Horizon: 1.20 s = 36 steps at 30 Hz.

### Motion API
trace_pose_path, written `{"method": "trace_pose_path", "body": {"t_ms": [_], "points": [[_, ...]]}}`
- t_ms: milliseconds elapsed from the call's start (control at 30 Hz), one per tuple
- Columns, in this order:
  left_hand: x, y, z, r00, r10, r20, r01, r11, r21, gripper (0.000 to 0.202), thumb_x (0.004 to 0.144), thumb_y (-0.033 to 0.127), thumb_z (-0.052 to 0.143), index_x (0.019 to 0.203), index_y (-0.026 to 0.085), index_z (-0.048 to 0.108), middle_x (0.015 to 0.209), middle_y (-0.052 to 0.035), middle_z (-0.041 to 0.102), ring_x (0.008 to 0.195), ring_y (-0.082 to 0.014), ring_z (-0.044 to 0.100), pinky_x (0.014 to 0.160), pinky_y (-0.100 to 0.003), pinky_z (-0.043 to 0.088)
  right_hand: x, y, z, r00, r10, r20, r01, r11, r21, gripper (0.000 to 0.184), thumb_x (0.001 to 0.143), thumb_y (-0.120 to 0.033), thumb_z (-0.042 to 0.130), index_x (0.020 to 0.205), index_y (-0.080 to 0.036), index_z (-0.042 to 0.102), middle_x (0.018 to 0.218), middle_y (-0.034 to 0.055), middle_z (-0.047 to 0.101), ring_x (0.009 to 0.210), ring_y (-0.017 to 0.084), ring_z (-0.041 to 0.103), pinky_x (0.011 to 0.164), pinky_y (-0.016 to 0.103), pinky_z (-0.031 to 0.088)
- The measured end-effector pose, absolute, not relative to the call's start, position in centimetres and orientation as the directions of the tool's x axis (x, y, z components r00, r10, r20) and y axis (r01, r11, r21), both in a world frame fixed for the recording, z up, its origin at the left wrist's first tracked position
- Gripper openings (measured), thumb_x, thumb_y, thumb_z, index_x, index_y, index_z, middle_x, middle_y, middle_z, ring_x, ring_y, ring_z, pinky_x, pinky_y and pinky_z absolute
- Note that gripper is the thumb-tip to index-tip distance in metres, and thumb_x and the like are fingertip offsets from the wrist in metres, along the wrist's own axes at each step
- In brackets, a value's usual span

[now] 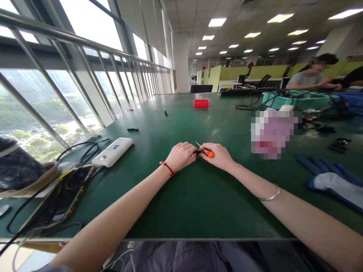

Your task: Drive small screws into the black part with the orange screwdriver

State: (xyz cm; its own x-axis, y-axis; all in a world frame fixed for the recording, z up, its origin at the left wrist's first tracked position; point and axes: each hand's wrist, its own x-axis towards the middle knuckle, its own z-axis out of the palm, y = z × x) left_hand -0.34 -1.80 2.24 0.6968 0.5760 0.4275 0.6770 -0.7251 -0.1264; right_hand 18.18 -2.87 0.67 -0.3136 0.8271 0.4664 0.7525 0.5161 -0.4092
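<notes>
Both hands work close together over the matte green tabletop [181,211], fingertips nearly meeting. Right hand [217,156]: fingers closed on an orange-and-black handled tool with a thin pale metal shaft [210,152]; shaft sticks out past the fingers, angled away and to the left. Left hand [181,156]: fingertips pinched together on a small black part [196,152], which sits right between the two hands, just beside the tool's handle. Part's exact shape is mostly hidden by the fingers; can't tell whether the tool touches it. Red cord bracelet [170,169] on the left wrist, silver metal bangle [272,195] on the right forearm. Left of the grip: white rounded-edge plastic block [115,151], with a loose black cable [85,145] beyond it. Ahead and left of the grip: short black strip [132,129], then a tiny black piece [166,113] farther out. Straight ahead, well apart: small red plastic basket [201,104]. Right of the grip: pixelated pinkish item [276,132], blue-and-white fabric glove [334,184] nearer the body, teal plastic basket [297,101] farther off, a seated person in a grey top [304,78] beyond that.
</notes>
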Motion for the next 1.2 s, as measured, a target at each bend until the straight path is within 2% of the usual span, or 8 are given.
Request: {"method": "trace_pose_path", "body": {"t_ms": [300, 400, 600, 733, 867, 1000, 1200], "points": [[-0.4, -1.7, 1.8, 0.664, 0.61, 0.432, 0.704, -0.705, -0.085, 0.018, 0.083, 0.026, 0.051, 0.091, 0.018, 0.065, 0.086, -0.0057, 0.068, 0.082, -0.019, 0.059, 0.075, -0.03, 0.042, 18.3, -2.8, 0.6, -0.328, 0.83, 0.452, 0.767, 0.513, -0.385, 0.012, 0.077, -0.029, 0.057, 0.087, -0.025, 0.062, 0.092, -0.0001, 0.068, 0.08, 0.018, 0.061, 0.063, 0.026, 0.041], [-0.7, -1.4, 1.7, 0.637, 0.629, 0.445, 0.702, -0.712, 0.001, 0.016, 0.083, 0.029, 0.054, 0.087, 0.02, 0.067, 0.086, -0.0034, 0.07, 0.083, -0.0184, 0.06, 0.075, -0.029, 0.042, 18.4, -2.7, 0.6, -0.359, 0.821, 0.444, 0.752, 0.536, -0.383, 0.013, 0.078, -0.028, 0.057, 0.089, -0.024, 0.063, 0.093, 0.0006, 0.068, 0.081, 0.018, 0.061, 0.064, 0.026, 0.041], [-1.1, -1.0, 1.8, 0.539, 0.734, 0.413, 0.697, -0.664, 0.27, 0.012, 0.078, 0.03, 0.061, 0.076, 0.024, 0.071, 0.085, 0.0019, 0.071, 0.081, -0.0153, 0.062, 0.071, -0.024, 0.044, 18.6, -2.6, 0.6, -0.423, 0.795, 0.436, 0.721, 0.586, -0.37, 0.013, 0.079, -0.027, 0.058, 0.09, -0.025, 0.064, 0.094, 0.001, 0.067, 0.081, 0.017, 0.061, 0.065, 0.026, 0.041], [-1.3, -0.9, 2.1, 0.527, 0.756, 0.389, 0.68, -0.65, 0.34, 0.01, 0.076, 0.029, 0.063, 0.075, 0.025, 0.072, 0.084, 0.0026, 0.071, 0.081, -0.0155, 0.063, 0.072, -0.024, 0.045, 18.7, -2.6, 0.6, -0.452, 0.77, 0.45, 0.704, 0.618, -0.35, 0.013, 0.08, -0.027, 0.057, 0.09, -0.025, 0.065, 0.095, 0.0012, 0.067, 0.082, 0.017, 0.062, 0.065, 0.026, 0.041], [-1.5, -0.8, 2.2, 0.566, 0.729, 0.385, 0.665, -0.68, 0.309, 0.012, 0.077, 0.028, 0.061, 0.079, 0.025, 0.073, 0.085, 0.0015, 0.071, 0.08, -0.0156, 0.063, 0.072, -0.023, 0.045, 18.7, -2.6, 0.7, -0.466, 0.761, 0.451, 0.699, 0.629, -0.34, 0.013, 0.081, -0.027, 0.057, 0.091, -0.024, 0.065, 0.094, 0.0012, 0.067, 0.082, 0.017, 0.061, 0.066, 0.026, 0.041], [-1.6, -0.8, 2.3, 0.641, 0.665, 0.383, 0.636, -0.74, 0.222, 0.017, 0.082, 0.026, 0.056, 0.084, 0.025, 0.072, 0.088, 0.0006, 0.071, 0.081, -0.0151, 0.063, 0.072, -0.023, 0.044, 18.7, -2.6, 0.8, -0.469, 0.765, 0.441, 0.696, 0.628, -0.349, 0.013, 0.08, -0.027, 0.057, 0.09, -0.024, 0.064, 0.094, 0.001, 0.067, 0.081, 0.017, 0.061, 0.066, 0.026, 0.042], [-1.2, -1.4, 2.4, 0.71, 0.575, 0.407, 0.641, -0.767, -0.033, 0.02, 0.083, 0.026, 0.051, 0.088, 0.021, 0.07, 0.086, -0.0035, 0.071, 0.081, -0.017, 0.062, 0.075, -0.028, 0.041, 18.5, -2.9, 1.0, -0.446, 0.782, 0.435, 0.721, 0.602, -0.343, 0.012, 0.078, -0.027, 0.057, 0.088, -0.023, 0.062, 0.093, 0.0012, 0.067, 0.081, 0.017, 0.061, 0.066, 0.027, 0.041]]}}
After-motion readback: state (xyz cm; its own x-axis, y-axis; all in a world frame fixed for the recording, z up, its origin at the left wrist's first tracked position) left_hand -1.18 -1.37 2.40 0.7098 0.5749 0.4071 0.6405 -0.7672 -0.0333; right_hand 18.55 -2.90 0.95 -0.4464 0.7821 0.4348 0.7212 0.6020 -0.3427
